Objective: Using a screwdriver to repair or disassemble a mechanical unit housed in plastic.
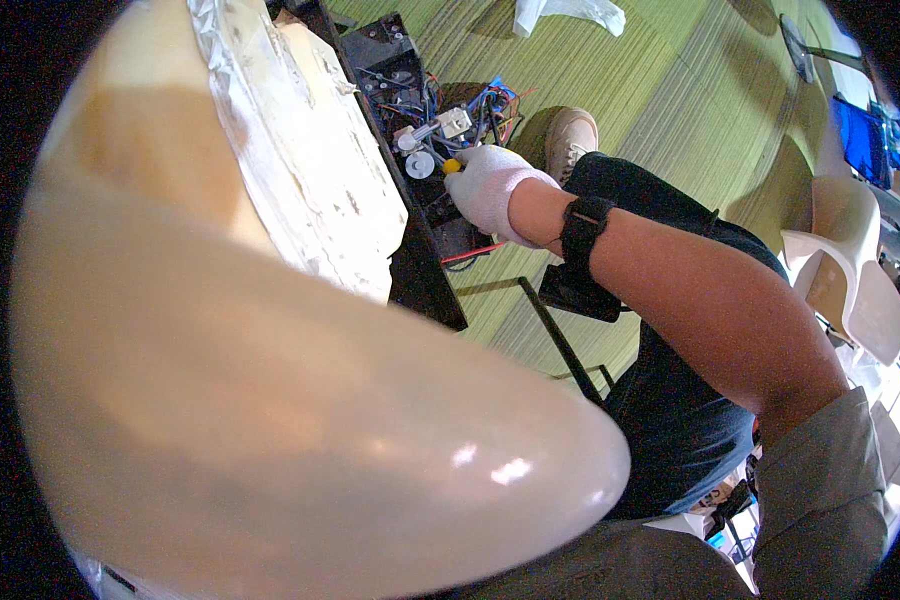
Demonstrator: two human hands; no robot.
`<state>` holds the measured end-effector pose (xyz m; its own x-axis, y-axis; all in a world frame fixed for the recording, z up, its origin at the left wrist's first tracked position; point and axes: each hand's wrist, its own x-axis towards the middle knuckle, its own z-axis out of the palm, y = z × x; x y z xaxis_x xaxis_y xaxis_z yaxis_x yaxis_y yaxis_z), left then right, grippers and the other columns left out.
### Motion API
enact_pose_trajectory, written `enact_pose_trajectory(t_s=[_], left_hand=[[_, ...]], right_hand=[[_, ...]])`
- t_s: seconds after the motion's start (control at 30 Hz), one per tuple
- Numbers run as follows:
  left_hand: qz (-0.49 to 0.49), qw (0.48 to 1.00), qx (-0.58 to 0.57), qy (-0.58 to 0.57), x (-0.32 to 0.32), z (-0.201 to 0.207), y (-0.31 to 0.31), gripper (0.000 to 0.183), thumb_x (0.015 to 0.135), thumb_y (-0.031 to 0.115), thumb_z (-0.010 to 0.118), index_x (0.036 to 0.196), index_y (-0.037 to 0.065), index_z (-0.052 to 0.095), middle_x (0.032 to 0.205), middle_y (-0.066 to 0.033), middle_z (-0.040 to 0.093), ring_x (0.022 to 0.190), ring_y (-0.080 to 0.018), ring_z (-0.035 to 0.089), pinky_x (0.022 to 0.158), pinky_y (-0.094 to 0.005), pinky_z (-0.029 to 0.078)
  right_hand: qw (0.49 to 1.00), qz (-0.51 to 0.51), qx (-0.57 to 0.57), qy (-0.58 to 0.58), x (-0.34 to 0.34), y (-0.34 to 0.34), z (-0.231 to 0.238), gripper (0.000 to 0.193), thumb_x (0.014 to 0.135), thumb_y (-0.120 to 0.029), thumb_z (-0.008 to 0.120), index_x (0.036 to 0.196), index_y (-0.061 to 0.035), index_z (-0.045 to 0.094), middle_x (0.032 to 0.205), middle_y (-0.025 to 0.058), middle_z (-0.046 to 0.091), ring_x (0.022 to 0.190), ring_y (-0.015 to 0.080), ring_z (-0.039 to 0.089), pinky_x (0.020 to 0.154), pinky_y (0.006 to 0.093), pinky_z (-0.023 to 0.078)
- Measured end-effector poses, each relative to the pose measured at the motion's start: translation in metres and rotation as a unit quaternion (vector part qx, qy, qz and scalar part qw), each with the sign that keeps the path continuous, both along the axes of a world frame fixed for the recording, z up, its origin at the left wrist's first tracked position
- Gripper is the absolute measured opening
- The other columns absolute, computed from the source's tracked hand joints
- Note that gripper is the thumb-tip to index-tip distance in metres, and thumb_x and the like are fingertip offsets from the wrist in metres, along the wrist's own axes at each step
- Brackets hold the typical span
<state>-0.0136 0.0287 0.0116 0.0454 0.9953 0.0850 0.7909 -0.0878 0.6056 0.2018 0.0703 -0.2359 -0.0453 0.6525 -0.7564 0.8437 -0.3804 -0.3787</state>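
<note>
Under me spread a green striped carpet (670, 110), with a white plastic sheet (570, 14) lying on it and a pale chair (843, 222) standing off to the right. The fingers (475, 166) of my gloved right hand (492, 190) were brought narrow, and at their tips they seemed to hold a small yellow piece (452, 166); whether it was the end of a longer tool, I could not tell. This piece was just beside the white discs (419, 165), near a pale block (454, 122), among loose wires (495, 100) of red and blue. In my judgement, this place called for a light but sure pinch, the wrist kept quiet, and the wires kept out from under the fingers, so that none would be pulled. Farther up lay black parts (380, 50), and along their left ran a dark edge (425, 275) beside a bright white slab (320, 150). Behind the glove was a black wrist strap (582, 228); beyond it, a light shoe (573, 135). A big blurred pale shape (320, 420) covered the lower left, and my left hand could not be seen, so of its fingers I can say nothing. A steadier view past this shape would have helped the careful work.
</note>
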Motion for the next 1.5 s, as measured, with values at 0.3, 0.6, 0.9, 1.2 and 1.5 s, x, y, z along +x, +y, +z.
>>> enact_pose_trajectory(t_s=[0.3,0.6,0.9,1.2,1.5], left_hand=[[-0.001,1.000,-0.001,-0.014,0.004,-0.008,-0.001,0.034,0.081,0.014,0.051,0.105,-0.008,0.052,0.116,-0.0193,0.048,0.108,-0.0298,0.047,0.096,-0.0421,0.039],[0.003,1.000,-0.001,-0.012,0.005,-0.011,-0.003,0.033,0.080,0.014,0.051,0.105,-0.008,0.053,0.115,-0.0191,0.049,0.108,-0.0298,0.047,0.096,-0.0425,0.038],[-0.010,1.000,0.012,-0.013,0.006,-0.012,-0.002,0.034,0.079,0.014,0.051,0.105,-0.007,0.052,0.114,-0.0193,0.049,0.107,-0.0302,0.048,0.096,-0.0420,0.039],[0.020,1.000,-0.008,0.017,0.007,-0.009,-0.002,0.034,0.080,0.017,0.052,0.104,-0.007,0.054,0.112,-0.0184,0.050,0.105,-0.0291,0.049,0.093,-0.0415,0.040],[0.013,1.000,-0.001,0.006,0.004,-0.010,-0.004,0.034,0.080,0.016,0.052,0.105,-0.007,0.054,0.112,-0.0182,0.051,0.106,-0.0290,0.049,0.093,-0.0417,0.040]], right_hand=[[1.000,-0.012,-0.016,0.006,0.007,-0.006,-0.010,0.018,0.075,-0.014,0.061,0.086,-0.0027,0.071,0.083,0.0160,0.069,0.075,0.0303,0.068,0.065,0.0371,0.055],[0.998,-0.040,0.034,-0.019,0.007,-0.011,-0.009,0.015,0.068,-0.010,0.069,0.081,-0.0036,0.071,0.076,0.0137,0.069,0.072,0.0294,0.068,0.062,0.0354,0.054],[1.000,-0.013,0.028,0.005,0.006,-0.013,-0.016,0.016,0.066,-0.009,0.068,0.081,-0.0029,0.071,0.076,0.0145,0.068,0.072,0.0296,0.068,0.062,0.0360,0.054],[0.999,0.001,0.045,-0.015,0.008,-0.013,-0.014,0.015,0.070,-0.012,0.064,0.080,-0.0034,0.072,0.076,0.0148,0.068,0.071,0.0307,0.067,0.062,0.0365,0.054],[0.992,0.086,0.075,-0.048,0.005,-0.012,-0.011,0.017,0.072,-0.012,0.064,0.083,-0.0034,0.072,0.079,0.0151,0.068,0.075,0.0313,0.068,0.066,0.0366,0.054]])
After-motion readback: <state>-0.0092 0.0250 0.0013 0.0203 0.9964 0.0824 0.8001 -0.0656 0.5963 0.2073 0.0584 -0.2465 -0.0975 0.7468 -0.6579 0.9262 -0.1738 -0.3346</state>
